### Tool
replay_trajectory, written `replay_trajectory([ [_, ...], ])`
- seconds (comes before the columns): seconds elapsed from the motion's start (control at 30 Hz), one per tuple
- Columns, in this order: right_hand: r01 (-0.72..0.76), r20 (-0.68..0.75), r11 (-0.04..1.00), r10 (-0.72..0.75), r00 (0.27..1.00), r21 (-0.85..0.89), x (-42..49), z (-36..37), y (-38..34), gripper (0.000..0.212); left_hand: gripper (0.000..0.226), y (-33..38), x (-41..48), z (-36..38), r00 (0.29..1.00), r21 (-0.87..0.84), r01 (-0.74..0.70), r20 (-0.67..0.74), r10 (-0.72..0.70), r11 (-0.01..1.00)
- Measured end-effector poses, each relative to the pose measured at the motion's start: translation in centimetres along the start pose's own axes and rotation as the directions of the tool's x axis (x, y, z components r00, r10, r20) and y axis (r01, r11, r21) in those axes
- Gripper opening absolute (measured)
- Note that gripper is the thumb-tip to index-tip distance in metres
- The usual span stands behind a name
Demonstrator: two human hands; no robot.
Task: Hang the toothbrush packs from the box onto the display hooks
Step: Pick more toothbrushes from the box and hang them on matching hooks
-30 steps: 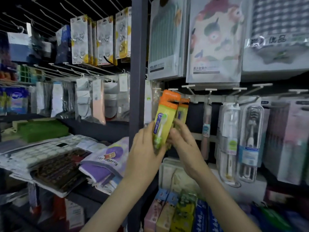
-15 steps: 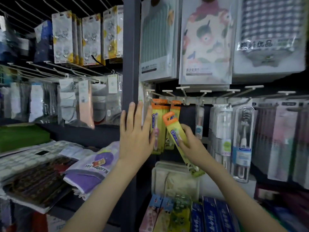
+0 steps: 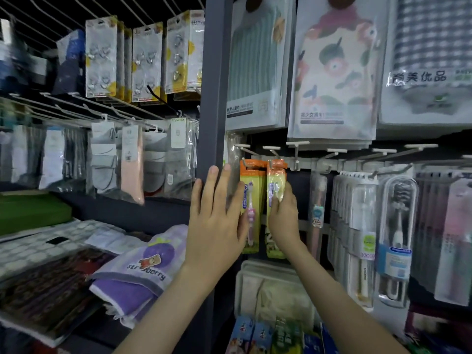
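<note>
At frame centre, the left pack (image 3: 251,180) and right pack (image 3: 276,175) hang side by side on hooks (image 3: 271,148). The right hand (image 3: 283,218) pinches the right pack. The left hand (image 3: 217,221), fingers straight and spread, touches the left pack.

Right pack (image 3: 275,180) in my right hand (image 3: 283,221): orange header, yellow-green card. Left pack (image 3: 252,175) matches, pink brush (image 3: 250,213) inside. Near left, towel (image 3: 143,277) purple, grey-edged. Far left, mat (image 3: 30,213) green. Top right, cloth (image 3: 431,34) blue-white checked; pouch (image 3: 337,67) beside it cream, floral.
</note>
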State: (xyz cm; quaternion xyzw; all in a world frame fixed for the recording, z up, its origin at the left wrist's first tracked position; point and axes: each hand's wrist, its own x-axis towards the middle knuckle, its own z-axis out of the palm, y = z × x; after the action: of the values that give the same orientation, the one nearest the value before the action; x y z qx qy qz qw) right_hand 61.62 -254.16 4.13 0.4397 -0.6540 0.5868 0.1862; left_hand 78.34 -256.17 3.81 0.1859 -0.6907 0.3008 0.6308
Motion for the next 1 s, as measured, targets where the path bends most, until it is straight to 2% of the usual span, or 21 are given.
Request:
replay_trajectory([
  [0.13, -0.082, -0.035, 0.991, 0.078, 0.996, -0.11, 1.0, 1.4, 1.1, 0.05, 0.042, -0.1, -0.2, 0.2, 1.0, 0.005, 0.011, 0.001, -0.011, 1.0],
  [0.23, -0.089, -0.076, 0.989, 0.08, 0.994, -0.12, 1.5, 2.4, 2.3, 0.05, 0.043, 0.0, -0.3, 0.4, 1.0, 0.01, 0.022, 0.01, -0.022, 1.0],
  [0.37, -0.151, -0.053, 0.977, 0.145, 0.988, -0.15, 1.4, 2.8, 2.9, 0.054, 0.041, 0.0, -0.3, 0.4, 0.999, 0.01, 0.026, 0.026, -0.026, 1.0],
  [0.47, -0.1, 0.002, 0.987, 0.101, 0.995, -0.126, -1.2, 1.0, 1.5, 0.059, 0.042, 0.1, -0.3, -0.1, 0.998, -0.003, 0.024, 0.052, -0.024, 1.0],
  [0.6, 0.02, 0.092, 0.995, -0.011, 0.996, -0.095, -8.8, -5.1, -1.4, 0.06, 0.04, 0.0, -0.7, -1.0, 0.999, -0.055, -0.006, 0.053, 0.009, 0.998],
  [0.67, 0.049, 0.14, 0.997, -0.039, 0.989, -0.065, -13.8, -9.7, -2.2, 0.057, 0.034, 1.5, -1.8, -2.4, 0.998, -0.122, 0.032, 0.053, -0.025, 0.992],
  [0.73, 0.092, 0.153, 0.992, -0.078, 0.985, -0.081, -19.4, -14.7, -1.7, 0.054, 0.027, 5.7, -4.4, -5.3, 0.991, -0.292, 0.098, 0.113, -0.068, 0.951],
  [0.8, 0.089, 0.185, 0.983, -0.059, 0.981, -0.161, -25.0, -19.9, 0.3, 0.05, 0.028, 11.8, -8.2, -9.1, 0.967, -0.543, 0.154, 0.256, -0.011, 0.825],
  [0.87, 0.001, 0.221, 0.965, 0.059, 0.973, -0.262, -30.3, -25.1, 3.2, 0.049, 0.033, 18.1, -12.6, -12.9, 0.891, -0.693, 0.226, 0.431, 0.143, 0.685],
  [0.9, -0.055, 0.224, 0.949, 0.129, 0.966, -0.31, -32.8, -27.7, 4.9, 0.05, 0.036, 21.1, -14.6, -14.5, 0.816, -0.728, 0.299, 0.53, 0.23, 0.617],
  [0.93, -0.124, 0.211, 0.928, 0.207, 0.955, -0.35, -35.1, -30.3, 6.5, 0.05, 0.036, 23.9, -16.4, -16.0, 0.707, -0.73, 0.396, 0.63, 0.323, 0.557],
  [1.0, -0.285, 0.146, 0.862, 0.374, 0.916, -0.419, -39.3, -35.8, 9.7, 0.054, 0.041, 28.9, -19.4, -18.4, 0.463, -0.662, 0.54, 0.749, 0.474, 0.519],
])
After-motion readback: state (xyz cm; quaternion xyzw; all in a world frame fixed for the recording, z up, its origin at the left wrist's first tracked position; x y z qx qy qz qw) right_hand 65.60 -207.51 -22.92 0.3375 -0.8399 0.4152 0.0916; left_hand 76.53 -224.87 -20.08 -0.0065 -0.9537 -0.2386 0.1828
